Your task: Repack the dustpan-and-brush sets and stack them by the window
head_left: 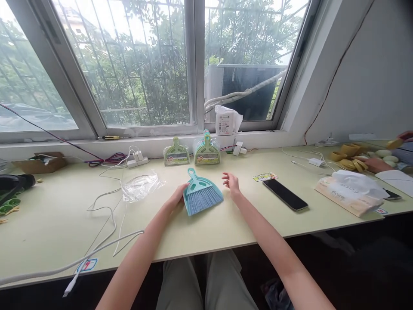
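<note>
While the left hand (178, 193) pinched the left edge of a blue-green dustpan (196, 186), with most of its fingers hidden, a brush (205, 201) with blue bristles sat against the front of the pan; the pan was over the middle of the pale table (222, 230), handle pointing away from the person, but I could not tell if its bottom touched the tabletop; the right hand (231, 184) was just beside it on the right, fingers spread a bit and loosely bent, with nothing in them; to the left lay a crinkly clear bag (142, 187); behind stood a green brush set (176, 156) and a stack of wrapped sets (207, 154); to the right were a bright card (265, 177), a black phone (285, 194) and a tissue pack (351, 193); far right, another person's hand (377, 165) was near some yellow things (351, 150).
</note>
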Tool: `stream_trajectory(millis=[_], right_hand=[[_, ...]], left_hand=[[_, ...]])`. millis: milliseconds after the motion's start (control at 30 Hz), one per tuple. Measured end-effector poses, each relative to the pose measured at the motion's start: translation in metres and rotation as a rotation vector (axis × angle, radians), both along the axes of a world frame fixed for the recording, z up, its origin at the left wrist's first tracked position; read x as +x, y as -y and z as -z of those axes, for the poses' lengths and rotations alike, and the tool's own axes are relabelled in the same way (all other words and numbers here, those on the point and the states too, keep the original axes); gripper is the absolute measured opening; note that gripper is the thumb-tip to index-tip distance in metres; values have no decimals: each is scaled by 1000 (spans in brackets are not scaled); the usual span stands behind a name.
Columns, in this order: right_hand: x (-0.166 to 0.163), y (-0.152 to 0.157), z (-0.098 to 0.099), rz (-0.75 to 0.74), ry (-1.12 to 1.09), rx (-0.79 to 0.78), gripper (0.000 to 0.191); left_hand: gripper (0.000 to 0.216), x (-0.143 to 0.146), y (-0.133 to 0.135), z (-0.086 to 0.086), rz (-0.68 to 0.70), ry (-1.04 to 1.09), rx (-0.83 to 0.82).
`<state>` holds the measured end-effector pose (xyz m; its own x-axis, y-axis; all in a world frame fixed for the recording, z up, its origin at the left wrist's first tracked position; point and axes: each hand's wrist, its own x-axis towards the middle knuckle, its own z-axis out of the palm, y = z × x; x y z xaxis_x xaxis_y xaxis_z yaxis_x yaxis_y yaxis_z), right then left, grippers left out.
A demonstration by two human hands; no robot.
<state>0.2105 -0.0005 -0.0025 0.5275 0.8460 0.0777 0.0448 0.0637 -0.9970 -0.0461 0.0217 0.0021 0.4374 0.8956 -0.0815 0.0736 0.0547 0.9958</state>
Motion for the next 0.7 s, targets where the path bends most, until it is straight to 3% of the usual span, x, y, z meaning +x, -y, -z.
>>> stream_trajectory(millis=[133,200,267,400,533,600,700], right_hand=[[-42,16,-4,-209,842,130,28],[-59,22,-3,-289,1092,140,25],[-70,24,0,-278,1195,105,27],[-73,21,5,-259,1186,49,29],[-68,20,3,-244,1043,89,24],[-67,19,0,-253,811,147,23],[-59,13,-9,-291,399,223,36]], left_hand=[[39,6,5,0,27,-60,10],[38,7,5,2,34,-65,48],[38,8,4,4,34,-53,84],[43,10,5,2,43,8,143],[48,11,7,-4,40,1,164],[49,10,7,-4,24,-15,166],[46,7,3,0,18,7,161]])
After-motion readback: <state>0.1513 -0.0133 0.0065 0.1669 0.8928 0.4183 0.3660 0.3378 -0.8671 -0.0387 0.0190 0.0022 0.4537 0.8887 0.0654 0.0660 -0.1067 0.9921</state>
